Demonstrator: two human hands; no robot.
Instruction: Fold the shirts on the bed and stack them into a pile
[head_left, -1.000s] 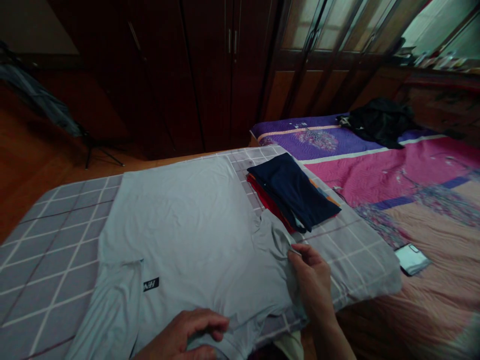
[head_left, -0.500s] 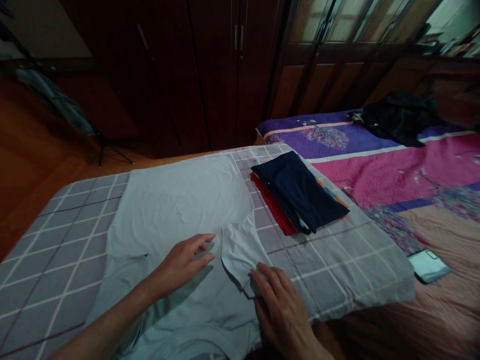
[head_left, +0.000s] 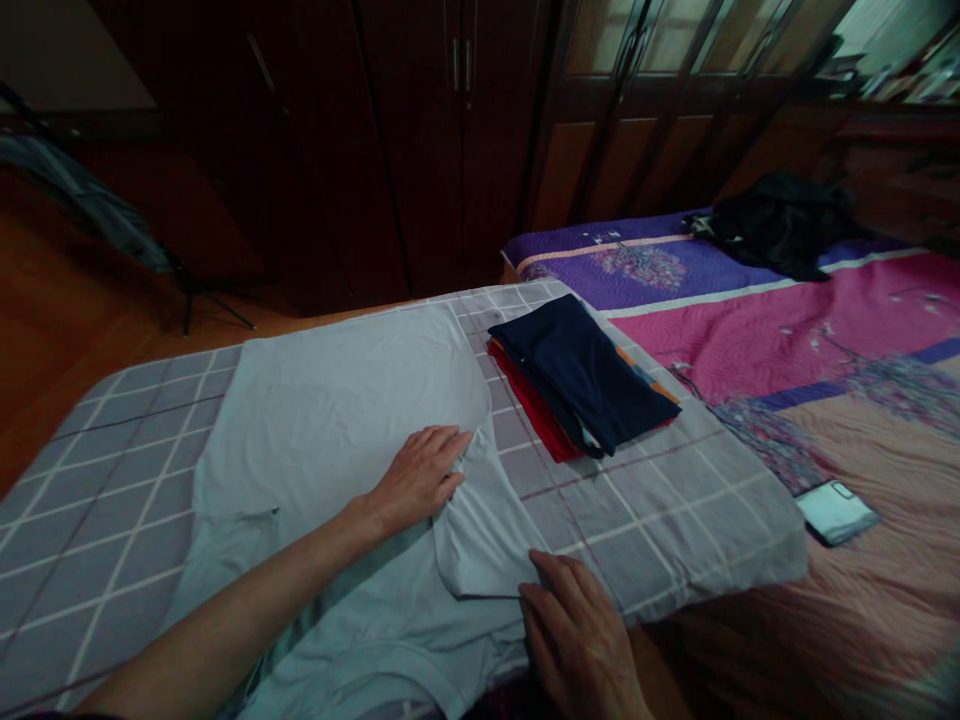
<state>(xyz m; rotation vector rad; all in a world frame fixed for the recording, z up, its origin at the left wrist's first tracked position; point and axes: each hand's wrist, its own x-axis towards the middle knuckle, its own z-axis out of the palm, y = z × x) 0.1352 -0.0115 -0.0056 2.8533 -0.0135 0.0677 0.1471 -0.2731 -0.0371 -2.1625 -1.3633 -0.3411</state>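
Observation:
A light grey shirt point(head_left: 345, 400) lies spread on a checked cloth, its collar toward me at the bottom. My left hand point(head_left: 424, 478) rests on the shirt at the upper end of the right-hand sleeve point(head_left: 487, 530), fingers pinched on its fabric. At the sleeve's lower right corner is my right hand point(head_left: 577, 625), its thumb and index fingertip together at the cloth edge. Right of the shirt sits a stack of folded clothes, navy point(head_left: 585, 370) on top with red point(head_left: 532, 405) beneath.
The checked surface point(head_left: 720, 510) ends at the right beside a bed with a purple and pink cover point(head_left: 750, 340). A phone point(head_left: 836, 512) and dark clothing point(head_left: 780, 225) lie there. Wardrobes point(head_left: 427, 150) stand behind; a tripod point(head_left: 187, 300) is at left.
My left hand has moved right and up onto the sleeve and closed on it. The sleeve is smoother, its lower edge straighter. The view has shifted slightly.

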